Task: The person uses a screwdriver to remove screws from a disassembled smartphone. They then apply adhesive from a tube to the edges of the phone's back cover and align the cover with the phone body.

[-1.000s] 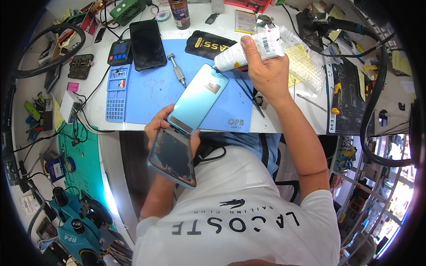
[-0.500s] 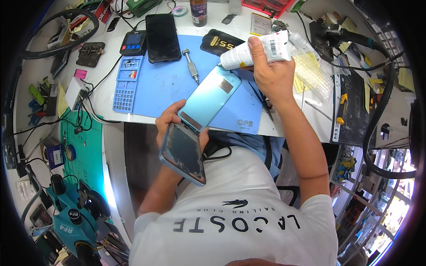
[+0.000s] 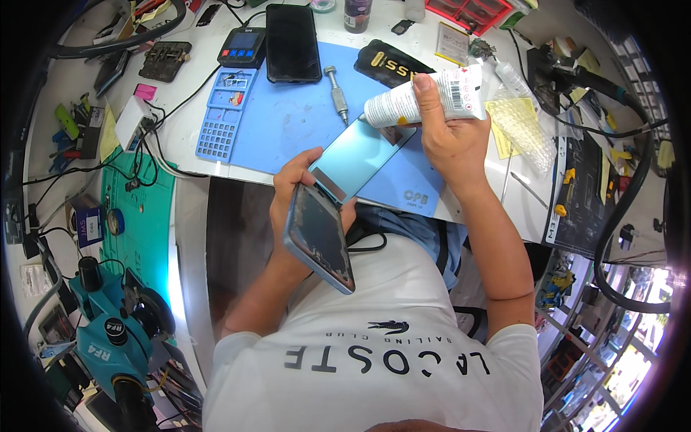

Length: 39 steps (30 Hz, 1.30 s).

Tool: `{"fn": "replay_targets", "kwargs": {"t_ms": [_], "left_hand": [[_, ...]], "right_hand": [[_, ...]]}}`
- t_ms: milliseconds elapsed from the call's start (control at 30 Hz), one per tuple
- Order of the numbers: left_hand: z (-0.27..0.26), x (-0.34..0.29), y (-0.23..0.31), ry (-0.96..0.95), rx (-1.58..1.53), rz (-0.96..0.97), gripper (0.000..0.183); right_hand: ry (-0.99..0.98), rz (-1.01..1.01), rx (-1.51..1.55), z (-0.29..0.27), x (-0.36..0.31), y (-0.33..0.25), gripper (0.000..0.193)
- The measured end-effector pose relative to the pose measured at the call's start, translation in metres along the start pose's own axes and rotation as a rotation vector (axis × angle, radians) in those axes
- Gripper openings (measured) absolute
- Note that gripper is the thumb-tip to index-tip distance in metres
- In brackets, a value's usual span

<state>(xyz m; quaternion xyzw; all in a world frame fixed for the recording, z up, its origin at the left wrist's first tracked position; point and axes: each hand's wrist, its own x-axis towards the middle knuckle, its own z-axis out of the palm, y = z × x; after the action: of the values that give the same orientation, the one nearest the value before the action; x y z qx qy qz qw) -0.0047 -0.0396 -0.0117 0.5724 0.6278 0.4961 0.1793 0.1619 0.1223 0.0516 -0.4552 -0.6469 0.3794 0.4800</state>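
Note:
My left hand (image 3: 286,189) grips a phone body (image 3: 320,234) with a blue rim and a dark, patchy inner face, tilted near my lap. The same hand holds a light-blue phone panel (image 3: 360,158) that extends away over the mat, with a dark strip at its near end. In my right hand (image 3: 461,151) is a white tube (image 3: 417,99), thumb on top. The tube's nozzle points left, at the panel's far left edge; I cannot tell if it touches. The tube hides part of the panel's far end.
A blue mat (image 3: 277,126) bears a metal pen-like tool (image 3: 335,93) and a dark phone (image 3: 293,43). A small parts tray (image 3: 218,133) lies left. Beyond are a black phone cover (image 3: 385,61) and bubble wrap (image 3: 522,129). A teal microscope (image 3: 119,327) stands lower left.
The tube's nozzle has moved nearer to me along the panel's left edge, and the tube now covers more of the far end. The whole view has shifted slightly.

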Motion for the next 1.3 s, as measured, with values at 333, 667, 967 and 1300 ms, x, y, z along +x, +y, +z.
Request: {"fn": "replay_targets", "kwargs": {"t_ms": [333, 667, 967, 1300], "left_hand": [[0.000, 0.003, -0.005, 0.030, -0.044, 0.016, 0.077], [0.001, 0.004, 0.001, 0.074, -0.087, 0.004, 0.068], [-0.001, 0.007, 0.002, 0.072, 0.006, 0.042, 0.066], [-0.002, 0.004, -0.007, 0.011, 0.035, 0.056, 0.079]], "right_hand": [[-0.079, -0.058, 0.028, 0.013, -0.019, -0.009, 0.031], [-0.197, 0.038, 0.125, 0.025, -0.037, -0.019, 0.034], [-0.209, 0.041, 0.135, 0.029, -0.041, -0.015, 0.035], [-0.103, -0.005, 0.077, 0.016, -0.026, -0.012, 0.033]]}}
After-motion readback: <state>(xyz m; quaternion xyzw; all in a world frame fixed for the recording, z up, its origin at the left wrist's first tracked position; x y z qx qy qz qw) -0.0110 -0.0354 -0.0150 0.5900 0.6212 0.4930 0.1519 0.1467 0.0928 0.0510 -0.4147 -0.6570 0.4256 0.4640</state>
